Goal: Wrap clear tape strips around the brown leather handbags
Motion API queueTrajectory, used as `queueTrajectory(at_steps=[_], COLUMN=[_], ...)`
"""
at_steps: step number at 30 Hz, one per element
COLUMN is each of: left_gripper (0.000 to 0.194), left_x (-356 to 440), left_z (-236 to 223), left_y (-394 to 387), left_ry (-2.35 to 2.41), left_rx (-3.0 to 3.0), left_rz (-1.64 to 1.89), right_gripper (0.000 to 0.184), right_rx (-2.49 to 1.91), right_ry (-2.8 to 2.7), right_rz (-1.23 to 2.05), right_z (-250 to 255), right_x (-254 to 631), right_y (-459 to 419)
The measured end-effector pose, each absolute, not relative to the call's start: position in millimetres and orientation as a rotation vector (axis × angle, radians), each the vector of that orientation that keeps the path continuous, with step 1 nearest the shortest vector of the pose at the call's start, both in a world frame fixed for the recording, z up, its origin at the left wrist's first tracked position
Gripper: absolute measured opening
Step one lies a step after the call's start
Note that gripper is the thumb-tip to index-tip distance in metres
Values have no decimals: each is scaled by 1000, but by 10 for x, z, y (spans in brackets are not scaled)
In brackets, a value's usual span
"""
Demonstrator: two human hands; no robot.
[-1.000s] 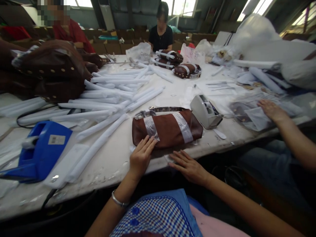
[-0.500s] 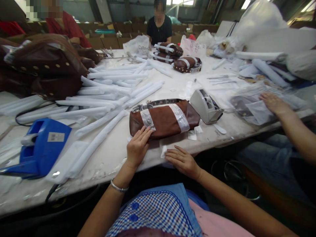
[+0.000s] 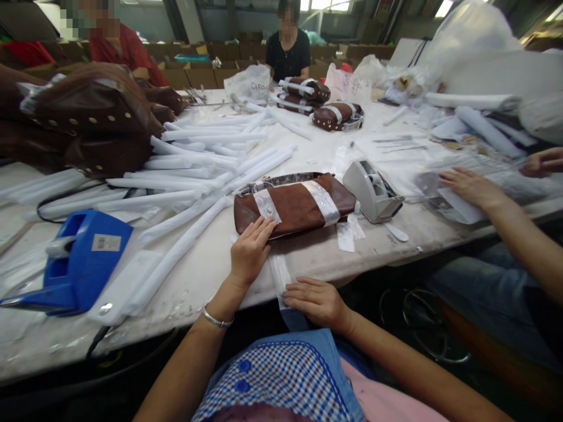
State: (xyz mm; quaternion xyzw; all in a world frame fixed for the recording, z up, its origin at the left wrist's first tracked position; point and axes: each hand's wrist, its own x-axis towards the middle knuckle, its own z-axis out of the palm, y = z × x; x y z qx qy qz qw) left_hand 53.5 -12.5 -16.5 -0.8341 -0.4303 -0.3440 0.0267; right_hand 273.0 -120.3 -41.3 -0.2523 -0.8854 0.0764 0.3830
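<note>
Fingers, left hand point(image 3: 250, 253): extended, against your brown handbag point(image 3: 297, 208)
Fingers, right hand point(image 3: 323, 303): extended, on tape strip point(image 3: 280, 272); grip unclear
Grey tape dispenser point(image 3: 367, 190): handbag's three o'clock

The underside of the taped brown bag point(image 3: 292, 206) is hidden from this view. The left edge cuts the large bags point(image 3: 17, 123), and the right edge cuts a co-worker's arm point(image 3: 523, 240). The label point(image 3: 106, 242) on the blue dispenser point(image 3: 88, 275) has print too small to read.

Bright windows point(image 3: 338, 5) glare at the back; deep shadow lies under the table point(image 3: 211, 264).
</note>
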Motion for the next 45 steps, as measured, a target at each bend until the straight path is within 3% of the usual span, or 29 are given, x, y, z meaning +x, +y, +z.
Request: queueTrajectory(at_steps=[7,12,19,21,24,29,32,34,38,43,45], left_gripper=[55,62,62,62,62,62,64,65,64,64,65], left_x=[498,514,506,505,509,513,513,515,521,522,530], left_z=[-360,-383,-374,-384,-388,-383,-396,-408,-422,-458,-479], left_y=[-144,-159,-167,-171,-174,-170,-171,-172,-167,-150,-154], left_ry=[-1268,-1285,-1293,-1300,-1306,-1288,-1296,-1306,-1265,-1230,-1289], left_rx=[-2594,-2592,-2604,-2605,-2607,-2593,-2586,-2585,-2538,-2490,-2466], left_rz=[-1045,-1064,-1056,-1061,-1054,-1046,-1046,-1031,-1055,-1084,-1100], right_gripper=[33,18,16,29,42,22,23,30,26,41,38], right_rx=[-716,-1161,-1514,-1570,-1537,-1186,-933,-927,-1016,-889,-824], right_ry=[-2219,-2054,-2027,-2024,-2040,-2158,-2271,-2207,-2023,-2368,-2494], right_rz=[468,746,640,607,626,688,786,727,330,80,36], right_z=[-358,-257,-154,-165,-202,-192,-54,65,216,249,262], right_x=[2830,2740,2516,2507,2524,2625,2712,2746,2694,2575,2562], right_y=[-1288,-1211,-1061,-1070,-1122,-1282,-1272,-1138,-526,405,647])
